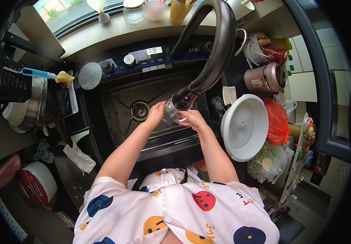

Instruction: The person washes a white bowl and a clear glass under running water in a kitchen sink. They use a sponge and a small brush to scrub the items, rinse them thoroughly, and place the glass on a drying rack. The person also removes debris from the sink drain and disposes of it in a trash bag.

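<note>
Below the head of a dark metal faucet [216,61], both my hands are at a clear, shiny object [171,115], possibly a glass. The faucet head hides part of it, and running water cannot be told apart from its surface. My left hand [156,114] grips its left side with the fingers closed in. On the right side, my right hand [194,119] holds it between thumb and fingers. Underneath is a dark sink [119,108], its round metal drain [139,110] just left of my left hand.
At right stand a white basin [259,134] with sudsy water, a pink insulated pot [256,80] and a red plastic bag [275,122]. A wire scrubber [217,105] lies on the sink's right edge. At left are a black rack [13,79] and a white cloth [79,157].
</note>
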`<state>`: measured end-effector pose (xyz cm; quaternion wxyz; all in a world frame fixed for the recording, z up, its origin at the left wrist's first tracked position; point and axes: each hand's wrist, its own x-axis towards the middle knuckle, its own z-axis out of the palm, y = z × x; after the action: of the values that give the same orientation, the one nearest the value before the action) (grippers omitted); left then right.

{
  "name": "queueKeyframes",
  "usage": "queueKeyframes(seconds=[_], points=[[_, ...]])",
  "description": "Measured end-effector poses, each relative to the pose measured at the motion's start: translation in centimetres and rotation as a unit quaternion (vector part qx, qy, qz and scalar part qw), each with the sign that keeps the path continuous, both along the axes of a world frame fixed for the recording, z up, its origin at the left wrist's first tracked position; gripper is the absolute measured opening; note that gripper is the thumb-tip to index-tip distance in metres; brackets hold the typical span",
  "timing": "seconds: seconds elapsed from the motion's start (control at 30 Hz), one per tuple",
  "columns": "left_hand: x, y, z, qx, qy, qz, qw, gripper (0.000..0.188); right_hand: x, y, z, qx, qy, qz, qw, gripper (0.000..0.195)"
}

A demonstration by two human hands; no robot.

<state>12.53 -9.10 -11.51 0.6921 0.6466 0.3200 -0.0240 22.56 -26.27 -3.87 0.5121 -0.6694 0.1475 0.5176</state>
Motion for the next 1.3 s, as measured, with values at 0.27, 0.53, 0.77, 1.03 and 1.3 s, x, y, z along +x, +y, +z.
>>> queueKeyframes(seconds=[0.27,0.53,0.77,1.03,1.3], points=[[0.7,0.2,1.8,-0.406,-0.041,0.080,0.909,0.042,-3.7,1.4,5.4,-0.103,-0.450,0.229,0.857,0.038],[1.5,-1.1,7.8,-0.124,-0.089,-0.064,0.986,0.036,-2.1,-1.2,8.9,-0.110,-0.578,0.306,0.748,0.033],[4.4,2.0,10.5,0.468,-0.022,-0.377,0.799,0.023,-1.8,-1.3,10.3,-0.054,-0.506,0.347,0.788,0.026],[0.9,5.2,10.7,0.604,-0.285,-0.363,0.650,0.034,0.2,-0.4,8.1,-0.018,-0.496,0.320,0.807,0.020],[1.4,5.2,8.9,0.619,-0.259,-0.617,0.411,0.034,-0.1,1.9,8.2,0.031,-0.482,0.398,0.780,0.018]])
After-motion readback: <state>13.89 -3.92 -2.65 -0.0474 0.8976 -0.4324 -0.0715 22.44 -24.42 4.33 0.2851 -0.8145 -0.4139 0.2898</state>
